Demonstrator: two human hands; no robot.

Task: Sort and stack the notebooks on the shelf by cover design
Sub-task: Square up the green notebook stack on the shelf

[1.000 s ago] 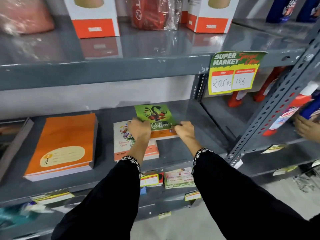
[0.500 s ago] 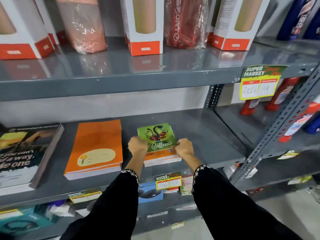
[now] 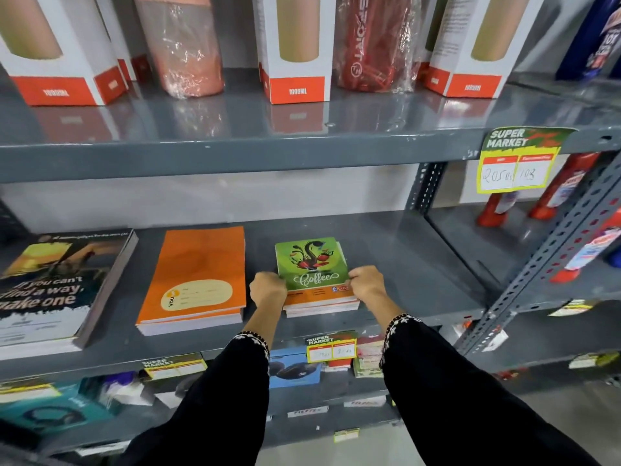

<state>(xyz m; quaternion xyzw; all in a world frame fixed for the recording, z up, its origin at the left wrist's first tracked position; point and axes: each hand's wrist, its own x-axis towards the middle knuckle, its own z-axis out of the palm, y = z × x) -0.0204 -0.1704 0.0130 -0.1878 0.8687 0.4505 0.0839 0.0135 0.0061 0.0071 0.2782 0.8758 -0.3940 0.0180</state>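
Your top notebook: green cover, dark swirl, red fruit, white "Coffee" script, orange strip below. Stack left of it: plain orange, cream label. Far-left book: dark cover, yellow patch, white lettering. Shelf: grey. Your sleeves: black, white-patterned cuffs.

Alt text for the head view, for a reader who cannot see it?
Two hands, left hand and right hand, grip the sides of a small notebook stack topped by a green cover, on a grey shelf. An orange stack lies beside it.

The grey shelf bears a green-topped stack, orange notebooks and dark notebooks.
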